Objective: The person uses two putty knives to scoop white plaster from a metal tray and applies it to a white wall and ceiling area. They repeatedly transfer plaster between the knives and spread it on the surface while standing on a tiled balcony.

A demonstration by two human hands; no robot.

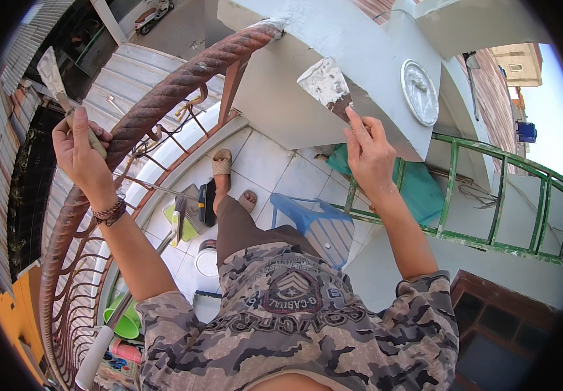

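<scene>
My left hand (82, 153) is closed around the handle of a narrow putty knife (51, 75), its whitish blade pointing up and away. That hand is beside the brown twisted handrail (183, 85); I cannot tell whether it touches it. My right hand (369, 156) grips a wider putty knife (324, 81) whose blade is smeared with white paste. The wide blade appears in front of a pale grey masonry beam (353, 39); whether they touch is unclear. A round moulded medallion (419, 92) is on the beam's side, to the right of my right hand.
A green ladder (454, 182) lies across the right, over teal sheeting (418, 199). Near my feet are a blue plastic stool (314, 221), a white tub (207, 262) and a green dustpan (190, 225). The curved railing borders the tiled floor (262, 159); a pale pole (95, 355) leans lower left.
</scene>
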